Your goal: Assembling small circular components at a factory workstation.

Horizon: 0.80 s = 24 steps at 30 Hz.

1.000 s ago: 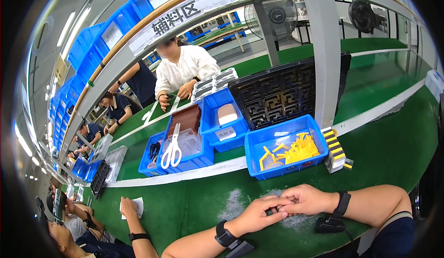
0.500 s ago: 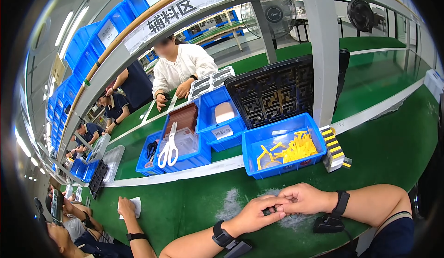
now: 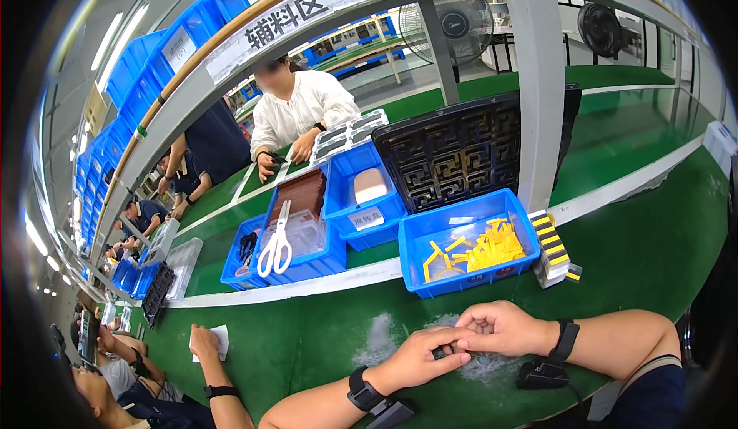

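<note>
My left hand (image 3: 415, 361) and my right hand (image 3: 503, 329) meet above the near edge of the green bench, fingers curled and fingertips touching. Between them a bit of a small dark piece (image 3: 444, 350) shows, mostly covered by fingers, so its kind is not visible. The left fingers close round it from below, with the thumb stretched along the near side. From the other side, my right thumb and fingers pinch at it. Beyond the hands stands a blue bin (image 3: 415, 271) with many yellow strips (image 3: 500, 246) in it.
White scissors (image 3: 275, 248) lie on a blue bin of brown and clear parts. A black tray (image 3: 453, 152) leans behind the yellow strips, beside a grey post (image 3: 536, 83) and a striped block (image 3: 550, 248). At left, another person's hand (image 3: 204, 342) rests on white paper; someone in white sits opposite.
The whole picture has shifted slightly. My hands stay together at the same spot, with only small finger movements around the dark piece.
</note>
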### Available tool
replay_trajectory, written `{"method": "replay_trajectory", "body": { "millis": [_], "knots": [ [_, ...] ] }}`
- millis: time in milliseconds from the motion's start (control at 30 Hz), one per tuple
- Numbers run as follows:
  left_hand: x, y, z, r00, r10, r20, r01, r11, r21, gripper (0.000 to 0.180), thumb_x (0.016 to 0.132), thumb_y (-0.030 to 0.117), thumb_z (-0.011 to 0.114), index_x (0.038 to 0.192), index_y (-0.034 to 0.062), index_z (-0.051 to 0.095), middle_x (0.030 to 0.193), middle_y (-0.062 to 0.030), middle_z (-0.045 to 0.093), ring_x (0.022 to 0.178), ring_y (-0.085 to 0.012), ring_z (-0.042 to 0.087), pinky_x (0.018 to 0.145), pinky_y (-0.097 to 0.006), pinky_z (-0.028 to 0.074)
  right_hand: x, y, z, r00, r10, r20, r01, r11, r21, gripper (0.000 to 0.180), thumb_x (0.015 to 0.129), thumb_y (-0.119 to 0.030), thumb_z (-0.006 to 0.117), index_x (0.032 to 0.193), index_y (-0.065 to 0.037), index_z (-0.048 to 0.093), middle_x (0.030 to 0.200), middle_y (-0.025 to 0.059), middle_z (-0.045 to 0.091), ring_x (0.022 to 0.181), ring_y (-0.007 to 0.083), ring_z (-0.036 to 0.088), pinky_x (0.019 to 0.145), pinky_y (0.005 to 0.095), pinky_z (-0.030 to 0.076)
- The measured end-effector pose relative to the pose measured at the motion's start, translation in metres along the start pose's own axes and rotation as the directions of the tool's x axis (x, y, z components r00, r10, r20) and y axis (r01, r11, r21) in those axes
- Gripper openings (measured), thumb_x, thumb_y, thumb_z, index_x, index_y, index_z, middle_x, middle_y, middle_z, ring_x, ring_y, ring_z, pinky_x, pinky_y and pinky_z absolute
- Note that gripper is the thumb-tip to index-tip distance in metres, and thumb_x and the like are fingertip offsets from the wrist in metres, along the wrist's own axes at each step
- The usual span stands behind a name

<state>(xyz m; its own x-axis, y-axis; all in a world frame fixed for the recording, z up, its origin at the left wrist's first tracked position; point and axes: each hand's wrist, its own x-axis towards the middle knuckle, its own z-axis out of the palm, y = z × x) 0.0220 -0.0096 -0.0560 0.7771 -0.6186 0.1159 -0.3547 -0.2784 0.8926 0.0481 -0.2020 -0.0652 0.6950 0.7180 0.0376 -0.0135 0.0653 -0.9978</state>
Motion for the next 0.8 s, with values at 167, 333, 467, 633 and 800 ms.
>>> {"method": "replay_trajectory", "body": {
  "millis": [167,333,467,633,800],
  "knots": [
    [0.001,0.001,0.0,0.999,0.029,0.026,-0.027,0.997,-0.071,0.03,0.077,0.01,0.062,0.106,0.0041,0.057,0.08,-0.0041,0.059,0.07,-0.0121,0.053,0.065,-0.025,0.044,-0.004,-0.025,-0.006,0.981,-0.069,-0.181,0.083,0.994,0.072,0.023,0.078,-0.01,0.062,0.098,0.0,0.056,0.086,0.0027,0.055,0.078,0.0053,0.052,0.064,0.0191,0.045],
    [0.003,-0.001,0.0,0.998,0.036,0.042,-0.031,0.994,-0.102,0.029,0.077,0.01,0.061,0.105,0.0047,0.057,0.075,-0.0023,0.058,0.066,-0.0108,0.052,0.062,-0.024,0.044,-0.019,-0.092,0.001,0.981,-0.191,-0.028,0.189,0.917,0.351,0.047,0.078,-0.022,0.062,0.114,0.005,0.046,0.113,0.0151,0.05,0.072,0.0129,0.055,0.065,0.0245,0.045],
    [0.006,0.0,-0.002,0.991,0.132,-0.031,-0.134,0.989,-0.062,0.027,0.077,0.008,0.06,0.103,0.0047,0.058,0.076,-0.0033,0.058,0.067,-0.0115,0.053,0.064,-0.024,0.044,-0.044,-0.14,0.017,0.895,-0.315,0.315,0.134,0.865,0.484,0.075,0.072,-0.04,0.066,0.122,0.009,0.038,0.123,0.0216,0.044,0.068,0.0127,0.052,0.069,0.027,0.042],
    [0.005,0.005,-0.005,0.997,0.059,0.053,-0.052,0.99,-0.133,0.027,0.077,0.005,0.059,0.104,0.0047,0.058,0.076,-0.0028,0.058,0.067,-0.0104,0.052,0.062,-0.023,0.044,-0.029,-0.192,0.012,0.614,-0.523,0.591,0.297,0.847,0.441,0.017,0.078,-0.002,0.056,0.09,0.009,0.058,0.084,0.0157,0.058,0.059,0.0201,0.053,0.054,0.0267,0.045],
    [0.008,0.003,0.001,0.995,0.094,0.037,-0.093,0.995,-0.023,0.026,0.077,0.006,0.059,0.103,0.0045,0.058,0.076,-0.0027,0.058,0.066,-0.0107,0.052,0.062,-0.024,0.044,-0.027,-0.175,0.01,0.318,-0.798,0.513,0.561,0.594,0.576,0.016,0.082,0.003,0.046,0.088,0.013,0.056,0.082,0.0229,0.057,0.057,0.0245,0.055,0.051,0.0324,0.047]
  ]
}}
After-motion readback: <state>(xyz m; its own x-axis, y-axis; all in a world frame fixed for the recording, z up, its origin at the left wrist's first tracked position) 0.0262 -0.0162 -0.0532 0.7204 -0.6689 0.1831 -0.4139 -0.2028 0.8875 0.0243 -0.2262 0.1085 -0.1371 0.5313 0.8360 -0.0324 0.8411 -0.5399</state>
